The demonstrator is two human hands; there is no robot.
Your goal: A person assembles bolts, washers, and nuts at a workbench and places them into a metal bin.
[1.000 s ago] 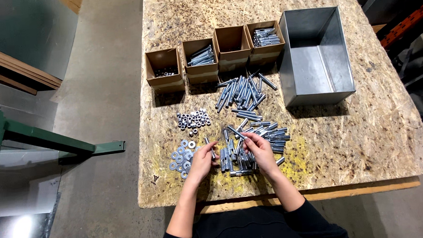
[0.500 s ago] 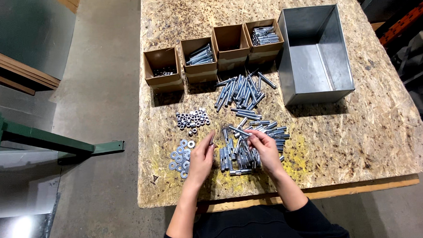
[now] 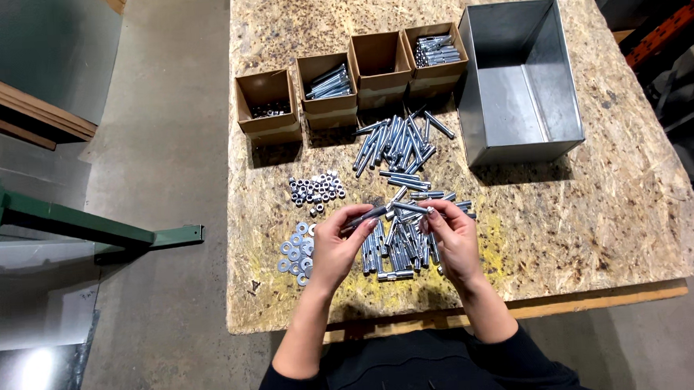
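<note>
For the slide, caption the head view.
Both hands, left hand and right hand, lift bolts above a sorted bolt pile.

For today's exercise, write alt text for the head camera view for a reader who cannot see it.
Two hands, left hand and right hand, each lift a bolt above a pile of bolts on a chipboard table. Washers, nuts, four cardboard boxes and a metal bin lie around.

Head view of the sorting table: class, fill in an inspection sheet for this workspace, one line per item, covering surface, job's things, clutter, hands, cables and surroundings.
Surface: chipboard table, rough, yellow mark near the front.
Job's things: bolt held above the near bolt pile; second bolt pile; nuts; washers; four cardboard boxes; empty metal bin.
Clutter: small stray part near the front left edge.
Hands: left hand pinches the bolt; right hand fingers another.
Cables: nothing seen.
Surroundings: concrete floor, green metal frame.
</note>
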